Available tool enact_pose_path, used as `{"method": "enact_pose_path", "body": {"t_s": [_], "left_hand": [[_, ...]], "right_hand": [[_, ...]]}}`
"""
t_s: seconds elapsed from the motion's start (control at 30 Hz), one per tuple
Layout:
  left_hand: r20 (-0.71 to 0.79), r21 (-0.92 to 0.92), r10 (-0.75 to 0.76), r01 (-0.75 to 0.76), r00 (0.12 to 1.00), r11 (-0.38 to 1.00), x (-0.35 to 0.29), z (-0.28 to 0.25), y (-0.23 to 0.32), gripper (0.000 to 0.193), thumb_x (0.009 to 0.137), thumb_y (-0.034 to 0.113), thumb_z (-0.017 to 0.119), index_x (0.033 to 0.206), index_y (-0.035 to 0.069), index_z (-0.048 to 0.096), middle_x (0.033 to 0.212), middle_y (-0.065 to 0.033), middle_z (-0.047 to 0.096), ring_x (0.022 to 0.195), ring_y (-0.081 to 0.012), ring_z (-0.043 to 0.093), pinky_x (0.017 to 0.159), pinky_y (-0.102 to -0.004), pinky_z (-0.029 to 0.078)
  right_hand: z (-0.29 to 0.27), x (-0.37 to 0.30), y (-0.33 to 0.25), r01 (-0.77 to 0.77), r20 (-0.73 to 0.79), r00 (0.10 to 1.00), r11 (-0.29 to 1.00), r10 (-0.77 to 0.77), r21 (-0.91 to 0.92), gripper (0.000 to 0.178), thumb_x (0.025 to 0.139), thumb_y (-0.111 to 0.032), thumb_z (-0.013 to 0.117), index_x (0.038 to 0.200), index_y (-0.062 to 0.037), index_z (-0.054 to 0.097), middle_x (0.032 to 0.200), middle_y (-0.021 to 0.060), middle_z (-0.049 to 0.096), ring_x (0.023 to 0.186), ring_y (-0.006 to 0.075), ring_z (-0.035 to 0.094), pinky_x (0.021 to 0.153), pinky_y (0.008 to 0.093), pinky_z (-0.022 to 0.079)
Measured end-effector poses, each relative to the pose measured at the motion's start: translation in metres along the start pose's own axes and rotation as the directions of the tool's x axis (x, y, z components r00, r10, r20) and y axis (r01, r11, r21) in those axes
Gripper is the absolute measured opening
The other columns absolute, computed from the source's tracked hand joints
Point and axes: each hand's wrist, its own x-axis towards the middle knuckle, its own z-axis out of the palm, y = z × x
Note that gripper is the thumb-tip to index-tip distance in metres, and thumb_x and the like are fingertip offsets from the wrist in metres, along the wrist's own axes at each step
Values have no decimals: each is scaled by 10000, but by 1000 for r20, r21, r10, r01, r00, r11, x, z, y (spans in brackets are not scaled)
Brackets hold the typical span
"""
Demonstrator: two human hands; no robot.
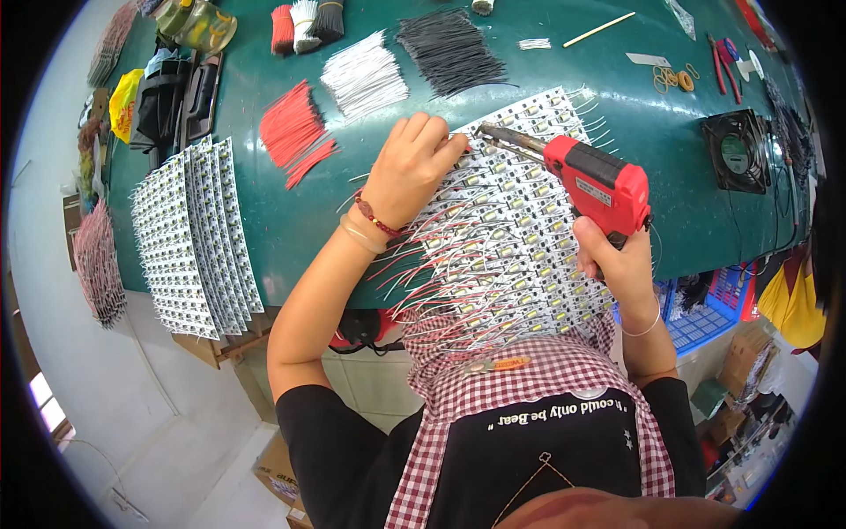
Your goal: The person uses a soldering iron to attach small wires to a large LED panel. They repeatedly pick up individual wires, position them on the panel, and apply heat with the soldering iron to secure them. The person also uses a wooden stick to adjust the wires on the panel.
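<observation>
A white panel of small circuit boards (538, 225) lies before me, with many red, white and black wires standing out from its left side and a few pale ones at its far right edge. My left hand (412, 159) is closed in a pinch at the panel's far left edge. A bit of red shows at its fingertips, seemingly a thin wire, mostly hidden by the fingers. My right hand (624, 264) grips a red and black soldering gun (604, 181). The gun's tip points left and is close to the left fingertips, over the panel's far edge.
Loose piles of red wires (295, 132), white wires (365, 75) and black wires (449, 53) lie on the green table (238, 212). Several more panels (189, 238) overlap at the left. A black fan (738, 152) stands right, pliers (726, 66) behind it. A blue crate (701, 313) sits below.
</observation>
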Motion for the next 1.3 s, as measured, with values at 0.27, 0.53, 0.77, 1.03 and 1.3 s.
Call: {"method": "enact_pose_path", "body": {"t_s": [0.27, 0.53, 0.77, 1.03, 1.3], "left_hand": [[35, 5, -2, 1, 999, 1000, 2, -1, -1, 192, 749, 55, 627, 937, 72, 659, 824, -53, 499, 776, -218, 508, 700, -333, 423], [38, 16, 9, -10, 999, 1000, 3, -1, -2, 184, 753, 66, 627, 933, 89, 661, 819, -43, 489, 780, -209, 506, 713, -333, 420], [25, 74, 44, -46, 999, 996, 7, -3, 0, 189, 746, 70, 637, 933, 92, 663, 826, -30, 511, 779, -202, 515, 727, -326, 419], [22, 6, 45, -45, 999, 999, 5, -13, 15, 201, 734, 55, 663, 934, 60, 677, 805, -44, 509, 769, -210, 527, 701, -322, 433], [69, -62, 35, -30, 997, 998, 0, -4, 17, 181, 745, 37, 683, 925, 35, 676, 799, -61, 500, 760, -222, 518, 688, -327, 440]], "right_hand": [[0, 0, 3, -30, -7, 1000, 998, 30, -55, 213, 877, -126, 707, 1003, 6, 598, 634, -15, 556, 462, 50, 500, 431, 220, 414], [-4, -6, -1, 25, -16, 1000, 998, -24, 61, 204, 914, -184, 664, 935, 1, 582, 553, 4, 538, 447, 89, 527, 434, 242, 436], [-4, -15, 1, 62, -5, 998, 991, -62, 118, 195, 939, -169, 597, 935, 24, 563, 534, 23, 533, 450, 107, 538, 483, 278, 502], [-7, -25, 10, 48, 2, 999, 981, -49, 189, 181, 951, -155, 574, 943, 25, 563, 539, 22, 517, 447, 104, 517, 495, 289, 503], [-7, -29, 15, -18, -9, 1000, 990, 19, 142, 161, 933, -148, 625, 901, 2, 577, 549, 14, 539, 450, 96, 532, 436, 251, 437]]}}
